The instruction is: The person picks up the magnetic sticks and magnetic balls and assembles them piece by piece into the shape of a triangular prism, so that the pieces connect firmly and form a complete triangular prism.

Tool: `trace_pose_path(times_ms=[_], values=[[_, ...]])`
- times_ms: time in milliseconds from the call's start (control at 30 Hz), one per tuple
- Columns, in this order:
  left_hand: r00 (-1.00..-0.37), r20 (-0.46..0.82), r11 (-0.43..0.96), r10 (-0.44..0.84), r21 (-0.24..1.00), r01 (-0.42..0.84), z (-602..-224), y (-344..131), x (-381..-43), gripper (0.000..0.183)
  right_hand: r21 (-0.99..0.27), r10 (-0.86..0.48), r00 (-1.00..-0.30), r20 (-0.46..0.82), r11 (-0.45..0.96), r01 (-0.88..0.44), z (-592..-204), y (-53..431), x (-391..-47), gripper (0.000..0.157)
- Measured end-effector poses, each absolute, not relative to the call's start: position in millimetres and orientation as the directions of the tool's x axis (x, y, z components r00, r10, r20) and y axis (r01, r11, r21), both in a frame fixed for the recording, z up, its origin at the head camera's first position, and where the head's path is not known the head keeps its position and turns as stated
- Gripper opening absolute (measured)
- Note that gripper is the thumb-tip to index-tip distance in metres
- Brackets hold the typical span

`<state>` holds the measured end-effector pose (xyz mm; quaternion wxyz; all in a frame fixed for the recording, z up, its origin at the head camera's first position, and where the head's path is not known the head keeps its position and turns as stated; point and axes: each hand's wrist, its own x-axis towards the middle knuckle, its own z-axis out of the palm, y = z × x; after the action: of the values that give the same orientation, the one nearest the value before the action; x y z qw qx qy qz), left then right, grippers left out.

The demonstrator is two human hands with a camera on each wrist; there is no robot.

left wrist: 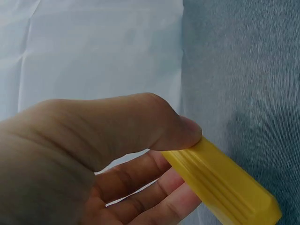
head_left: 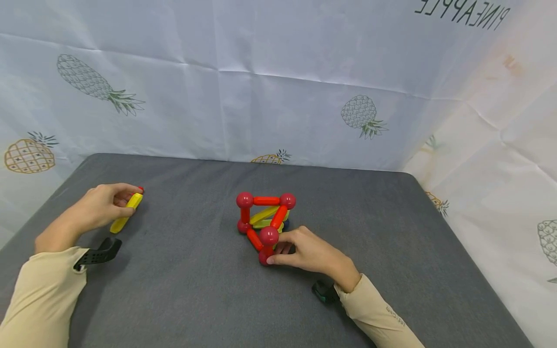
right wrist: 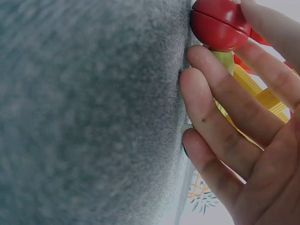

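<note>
On the left, my left hand pinches a yellow magnetic rod between thumb and fingers. A small red piece shows at the same fingertips, mostly hidden. The left wrist view shows the thumb pressed on the ridged yellow rod. Near the table's middle stands a frame of magnetic balls and rods, with red balls, red rods and yellow rods behind. My right hand grips its near corner, thumb at the lower red ball. The other fingers reach along the frame's right side, close to the tabletop.
A grey cloth-covered table extends around both hands. Behind it hangs a white curtain printed with pineapples, which continues down the right side. Each wrist wears a black strap, the left strap close to the tabletop.
</note>
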<state>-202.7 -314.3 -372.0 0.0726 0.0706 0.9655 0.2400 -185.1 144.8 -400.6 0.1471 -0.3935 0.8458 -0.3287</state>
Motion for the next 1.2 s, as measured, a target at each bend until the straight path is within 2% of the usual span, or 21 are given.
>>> trace_pose_path(times_ms=[300,633,900,1200], values=[[-0.973,-0.095,0.848,0.211,0.512,0.135,-369.7,-296.2,-201.5,0.05,-0.671,-0.765,-0.644,0.016,0.469,-0.574,-400.2,145.4,-185.3,0.02],[-0.959,-0.058,0.817,0.277,0.539,0.203,-364.9,-275.9,-200.2,0.05,-0.668,-0.736,-0.677,0.01,0.498,-0.552,-397.7,150.8,-187.3,0.016],[-0.949,-0.046,0.785,0.312,0.574,0.23,-359.1,-262.4,-198.4,0.048,-0.68,-0.742,-0.671,0.009,0.487,-0.548,-398.1,150.6,-188.5,0.024],[-0.942,-0.009,0.75,0.335,0.608,0.261,-352.7,-247.2,-192.7,0.036,-0.677,-0.738,-0.675,0.001,0.496,-0.544,-397.5,151.1,-188.5,0.024]])
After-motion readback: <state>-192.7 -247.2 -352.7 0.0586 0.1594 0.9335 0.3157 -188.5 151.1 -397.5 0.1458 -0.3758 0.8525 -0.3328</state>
